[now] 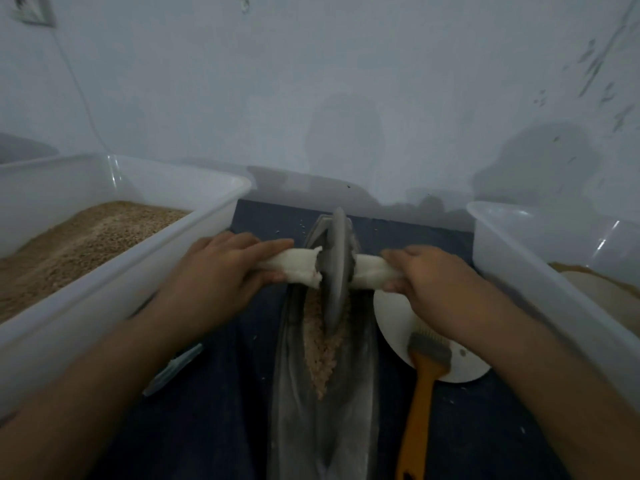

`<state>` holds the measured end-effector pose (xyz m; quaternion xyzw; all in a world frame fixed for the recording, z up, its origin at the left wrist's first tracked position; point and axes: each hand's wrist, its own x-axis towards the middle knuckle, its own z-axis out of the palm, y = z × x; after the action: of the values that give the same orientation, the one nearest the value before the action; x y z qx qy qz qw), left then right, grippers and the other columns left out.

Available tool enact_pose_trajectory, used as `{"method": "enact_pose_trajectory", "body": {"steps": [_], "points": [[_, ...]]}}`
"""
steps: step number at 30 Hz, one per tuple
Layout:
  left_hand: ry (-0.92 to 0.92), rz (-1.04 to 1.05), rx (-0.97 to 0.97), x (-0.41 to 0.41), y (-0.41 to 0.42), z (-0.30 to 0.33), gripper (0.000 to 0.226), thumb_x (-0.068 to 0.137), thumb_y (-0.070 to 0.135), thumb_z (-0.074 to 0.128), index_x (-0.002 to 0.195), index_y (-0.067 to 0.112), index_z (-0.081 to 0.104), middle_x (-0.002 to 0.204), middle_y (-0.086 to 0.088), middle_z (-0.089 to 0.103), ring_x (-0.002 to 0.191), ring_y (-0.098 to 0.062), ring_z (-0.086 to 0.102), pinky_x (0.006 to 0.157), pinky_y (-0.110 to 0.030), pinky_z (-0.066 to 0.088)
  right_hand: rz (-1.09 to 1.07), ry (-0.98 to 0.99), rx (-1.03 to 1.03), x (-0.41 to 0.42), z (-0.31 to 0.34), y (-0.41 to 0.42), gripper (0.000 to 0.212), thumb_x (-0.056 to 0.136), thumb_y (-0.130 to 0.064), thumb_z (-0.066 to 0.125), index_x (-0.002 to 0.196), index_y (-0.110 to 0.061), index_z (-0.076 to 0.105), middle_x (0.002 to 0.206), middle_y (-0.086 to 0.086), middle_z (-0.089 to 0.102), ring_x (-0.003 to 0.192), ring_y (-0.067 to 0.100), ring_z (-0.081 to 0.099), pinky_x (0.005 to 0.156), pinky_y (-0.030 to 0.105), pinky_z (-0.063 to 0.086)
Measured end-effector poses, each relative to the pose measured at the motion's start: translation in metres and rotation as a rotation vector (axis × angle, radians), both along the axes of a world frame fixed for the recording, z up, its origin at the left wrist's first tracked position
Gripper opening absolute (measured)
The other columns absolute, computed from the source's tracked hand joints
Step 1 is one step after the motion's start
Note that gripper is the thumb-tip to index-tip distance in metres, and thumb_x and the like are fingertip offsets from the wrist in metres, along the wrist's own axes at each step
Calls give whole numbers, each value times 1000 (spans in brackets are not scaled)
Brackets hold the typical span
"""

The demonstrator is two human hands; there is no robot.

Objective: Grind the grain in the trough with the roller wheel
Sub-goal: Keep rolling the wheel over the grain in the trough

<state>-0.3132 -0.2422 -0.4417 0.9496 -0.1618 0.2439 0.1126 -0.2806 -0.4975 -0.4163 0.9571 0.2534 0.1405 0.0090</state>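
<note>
Grain (325,344) in trough (294,393); left tub (194,216) seemingly likewise.

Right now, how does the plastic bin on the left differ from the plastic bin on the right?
The left bin is heaped high with coarse brown grain; the right bin holds only a low, paler layer, finer-looking, though it is partly cut off. The left bin shows almost whole, the right bin runs out of view. Both are translucent white and flank the trough.
</note>
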Motion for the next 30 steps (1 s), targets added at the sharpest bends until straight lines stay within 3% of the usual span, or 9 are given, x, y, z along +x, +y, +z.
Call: {"method": "enact_pose_trajectory", "body": {"steps": [3,9,12,15,17,21,23,26,30], "points": [[-84,34,31,4,-5,-5,49,89,38,54,136,30,46,110,-1,62,101,-23,54,84,-31,30,-3,-88,10,8,-11,-1,45,97,-31,41,140,-18,33,130,2,48,117,18,40,91,24,29],[286,-156,-66,-11,11,19,54,68,69,38,121,59,43,99,24,57,98,2,55,83,-19,39,73,66,-178,-20,18,1,28,91,-38,51,115,-23,53,109,-3,56,98,13,51,61,22,20],[483,-283,-104,-22,20,31,44,66,71,43,110,70,47,100,39,59,94,14,55,78,-8,41,103,152,-209,-44,34,1,31,86,-46,56,112,-28,58,96,-6,58,84,10,53,55,19,30],[549,-351,-109,-27,21,38,42,71,73,43,112,72,40,106,44,55,97,18,54,81,-4,41,93,285,-131,-56,45,-3,45,78,-54,62,118,-35,55,94,-12,58,84,6,55,67,17,43],[519,-325,-104,-27,17,37,44,67,72,42,111,72,42,105,42,55,96,18,53,79,-5,40,85,278,-140,-55,44,-5,47,78,-53,63,120,-35,54,90,-12,55,84,6,54,68,17,43],[354,-198,-86,-13,12,22,53,69,67,36,122,60,40,99,24,55,96,3,53,85,-21,39,93,144,-118,-30,26,-1,20,90,-36,55,107,-26,56,84,-7,54,80,10,51,54,14,31],[225,-96,-4,-5,9,11,61,75,64,27,134,50,36,102,18,53,99,-5,51,86,-26,37,67,56,-26,-14,14,2,21,94,-28,50,114,-23,54,106,-3,59,98,13,53,68,22,37],[22,18,77,4,4,-5,67,79,58,19,142,39,30,116,6,55,107,-17,49,87,-32,36,52,-80,17,0,-5,5,48,97,-26,44,142,-18,31,138,1,45,122,16,40,94,22,27],[92,-52,5,3,7,1,65,75,63,25,136,43,38,102,8,55,99,-14,52,82,-29,37,68,-5,-10,-5,2,4,45,96,-36,44,137,-18,38,130,1,50,116,16,43,87,23,29]]}}
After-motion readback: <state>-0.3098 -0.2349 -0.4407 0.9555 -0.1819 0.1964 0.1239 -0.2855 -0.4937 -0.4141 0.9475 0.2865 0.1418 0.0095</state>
